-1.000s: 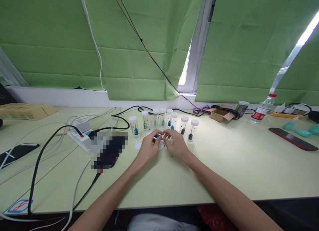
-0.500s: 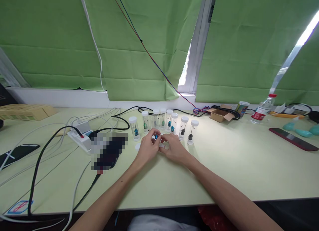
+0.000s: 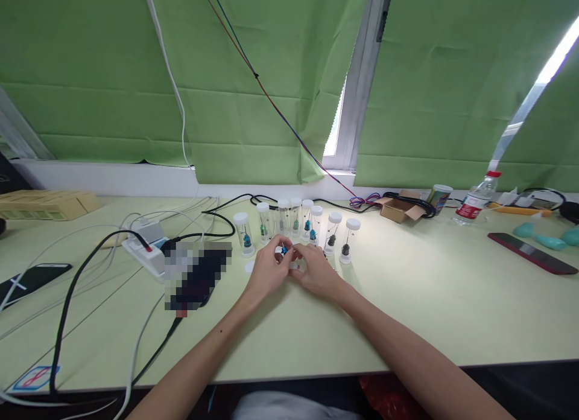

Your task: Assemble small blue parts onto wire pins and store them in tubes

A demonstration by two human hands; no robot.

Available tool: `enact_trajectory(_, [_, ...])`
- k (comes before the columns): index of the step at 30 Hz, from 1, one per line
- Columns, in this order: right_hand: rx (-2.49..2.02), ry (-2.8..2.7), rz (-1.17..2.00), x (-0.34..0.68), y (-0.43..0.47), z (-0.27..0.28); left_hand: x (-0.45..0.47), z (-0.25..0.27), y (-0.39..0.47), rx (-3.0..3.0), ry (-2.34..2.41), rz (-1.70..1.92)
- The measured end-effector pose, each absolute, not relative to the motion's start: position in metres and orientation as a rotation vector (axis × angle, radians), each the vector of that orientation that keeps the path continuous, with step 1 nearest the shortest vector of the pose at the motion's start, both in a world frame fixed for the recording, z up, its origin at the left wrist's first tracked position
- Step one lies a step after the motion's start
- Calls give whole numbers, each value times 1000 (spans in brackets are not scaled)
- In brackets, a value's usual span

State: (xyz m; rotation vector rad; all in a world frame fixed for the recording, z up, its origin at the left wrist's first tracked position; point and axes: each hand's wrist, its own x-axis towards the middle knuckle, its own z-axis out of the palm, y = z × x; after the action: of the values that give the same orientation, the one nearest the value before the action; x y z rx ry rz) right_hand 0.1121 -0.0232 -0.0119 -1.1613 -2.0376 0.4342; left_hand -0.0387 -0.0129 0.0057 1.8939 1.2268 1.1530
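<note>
Both my hands meet at the middle of the table, in front of a group of capped clear tubes. My left hand (image 3: 270, 264) is closed, its thumb and fingertips pinching a small blue piece (image 3: 284, 250) with a thin stem. My right hand (image 3: 316, 270) curls in from the other side, fingertips together beside the blue piece; what they grip is hidden. A white bit (image 3: 294, 265) shows between the hands. Behind stand several tubes with white lids, holding small blue, green and dark pieces, such as the left tube (image 3: 245, 234) and the right tube (image 3: 348, 241). A white disc (image 3: 249, 267) lies left of my hand.
At left are a phone with a blurred screen (image 3: 203, 278), a white power strip (image 3: 145, 257) and tangled cables. An open cardboard box (image 3: 398, 209), a can (image 3: 439, 200), a water bottle (image 3: 477, 200) and a red-edged phone (image 3: 531, 252) lie to the right.
Both hands stay in almost the same place, with only slight finger movement around the small blue piece. The tubes stand where they were.
</note>
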Motion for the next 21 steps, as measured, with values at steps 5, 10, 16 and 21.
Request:
enact_trajectory(5, [-1169, -2027, 445, 111, -23, -13, -39, 6, -13, 1907, 1247, 1145])
enact_trajectory(10, [-1200, -2035, 394, 112, -20, -17, -39, 7, -14, 1933, 1275, 1164])
enact_trajectory(16, [-1248, -2093, 301, 111, -18, -21, -38, 8, -14, 1957, 1291, 1178])
enact_trajectory(21, [-1243, -2121, 298, 110, -18, -21, -38, 6, -14, 1948, 1280, 1190])
